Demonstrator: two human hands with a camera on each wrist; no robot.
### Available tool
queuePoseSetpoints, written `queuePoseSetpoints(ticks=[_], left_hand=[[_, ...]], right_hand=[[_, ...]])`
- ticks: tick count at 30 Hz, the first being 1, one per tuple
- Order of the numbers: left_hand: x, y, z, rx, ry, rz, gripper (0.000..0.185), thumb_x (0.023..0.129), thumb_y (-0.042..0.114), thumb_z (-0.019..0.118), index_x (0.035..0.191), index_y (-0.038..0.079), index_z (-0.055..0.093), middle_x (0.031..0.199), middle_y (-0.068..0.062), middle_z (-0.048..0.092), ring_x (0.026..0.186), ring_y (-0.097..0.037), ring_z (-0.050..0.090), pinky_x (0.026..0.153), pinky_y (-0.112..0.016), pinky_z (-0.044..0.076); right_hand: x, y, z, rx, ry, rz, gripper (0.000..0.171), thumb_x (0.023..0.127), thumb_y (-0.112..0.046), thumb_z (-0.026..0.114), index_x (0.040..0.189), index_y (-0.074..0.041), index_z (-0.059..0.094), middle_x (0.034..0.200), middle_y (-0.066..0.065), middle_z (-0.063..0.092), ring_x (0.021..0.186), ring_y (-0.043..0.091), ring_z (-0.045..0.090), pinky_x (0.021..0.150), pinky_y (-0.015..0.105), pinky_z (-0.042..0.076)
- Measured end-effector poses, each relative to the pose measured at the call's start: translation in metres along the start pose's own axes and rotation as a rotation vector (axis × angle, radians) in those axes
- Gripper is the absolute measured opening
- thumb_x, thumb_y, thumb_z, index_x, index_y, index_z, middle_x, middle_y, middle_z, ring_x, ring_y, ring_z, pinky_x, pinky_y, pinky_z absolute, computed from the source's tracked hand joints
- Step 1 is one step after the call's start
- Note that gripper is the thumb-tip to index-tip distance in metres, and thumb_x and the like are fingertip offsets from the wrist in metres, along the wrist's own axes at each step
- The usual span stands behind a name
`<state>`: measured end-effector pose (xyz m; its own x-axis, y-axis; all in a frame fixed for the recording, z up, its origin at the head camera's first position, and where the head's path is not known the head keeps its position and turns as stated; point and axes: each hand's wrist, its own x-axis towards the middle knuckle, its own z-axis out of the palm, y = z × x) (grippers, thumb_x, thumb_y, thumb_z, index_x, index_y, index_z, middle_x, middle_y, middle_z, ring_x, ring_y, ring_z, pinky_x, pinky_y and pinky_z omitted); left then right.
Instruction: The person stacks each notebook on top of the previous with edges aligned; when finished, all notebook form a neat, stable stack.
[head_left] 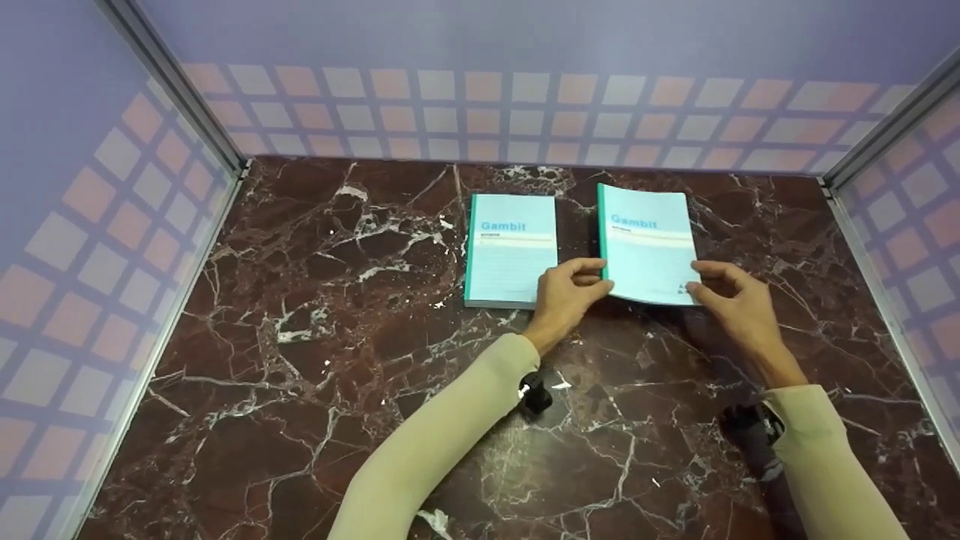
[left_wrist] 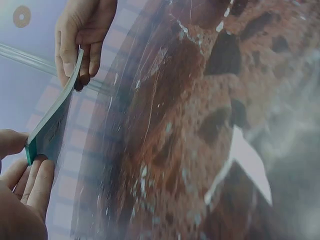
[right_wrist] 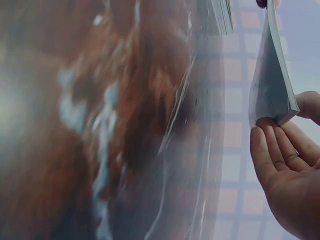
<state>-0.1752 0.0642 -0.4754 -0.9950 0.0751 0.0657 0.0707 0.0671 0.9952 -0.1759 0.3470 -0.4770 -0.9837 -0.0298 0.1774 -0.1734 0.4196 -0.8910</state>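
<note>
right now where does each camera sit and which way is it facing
Head: on the person's head, looking down at the table, two notebooks, both hands, sleeves.
Left wrist: beside the left hand, facing the held notebook; right hand beyond.
Right wrist: beside the right hand, facing it too.
All share the held notebook.
</note>
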Motion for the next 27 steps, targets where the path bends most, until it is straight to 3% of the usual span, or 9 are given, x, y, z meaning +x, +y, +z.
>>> queuePoseSetpoints(ticks=[6,13,22,27], left_hand=[[-0.004,-0.002,-0.023,0.015,-0.001,0.006,0.032,0.093,0.007,0.083,0.125,0.006,0.078,0.110,-0.002,0.078,0.099,-0.009,0.073,0.084,-0.024,0.061],[-0.009,-0.005,-0.050,0.000,0.033,-0.012,0.033,0.091,0.005,0.085,0.122,0.004,0.078,0.111,-0.005,0.078,0.098,-0.013,0.074,0.085,-0.027,0.063],[-0.017,-0.007,-0.087,0.049,0.074,0.014,0.034,0.090,0.006,0.086,0.122,0.001,0.077,0.113,-0.010,0.078,0.102,-0.019,0.074,0.088,-0.025,0.061],[-0.022,-0.008,-0.103,0.083,0.088,0.011,0.034,0.091,0.009,0.086,0.123,0.001,0.077,0.113,-0.011,0.078,0.103,-0.021,0.075,0.089,-0.025,0.061]], right_hand=[[0.002,-0.014,0.017,-0.028,-0.028,-0.023,0.040,0.099,-0.011,0.078,0.135,0.005,0.068,0.119,0.020,0.072,0.096,0.005,0.069,0.081,0.013,0.055],[0.001,-0.056,0.044,0.015,-0.051,-0.071,0.036,0.096,0.004,0.075,0.128,0.017,0.066,0.118,0.035,0.068,0.092,0.005,0.067,0.080,0.012,0.055],[0.009,-0.078,0.074,0.068,-0.087,-0.079,0.035,0.095,0.007,0.075,0.128,0.016,0.066,0.116,0.032,0.069,0.093,0.009,0.068,0.081,0.015,0.056],[0.018,-0.067,0.091,0.101,-0.105,-0.066,0.035,0.095,0.010,0.073,0.129,0.016,0.066,0.119,0.033,0.068,0.094,0.016,0.069,0.081,0.016,0.058]])
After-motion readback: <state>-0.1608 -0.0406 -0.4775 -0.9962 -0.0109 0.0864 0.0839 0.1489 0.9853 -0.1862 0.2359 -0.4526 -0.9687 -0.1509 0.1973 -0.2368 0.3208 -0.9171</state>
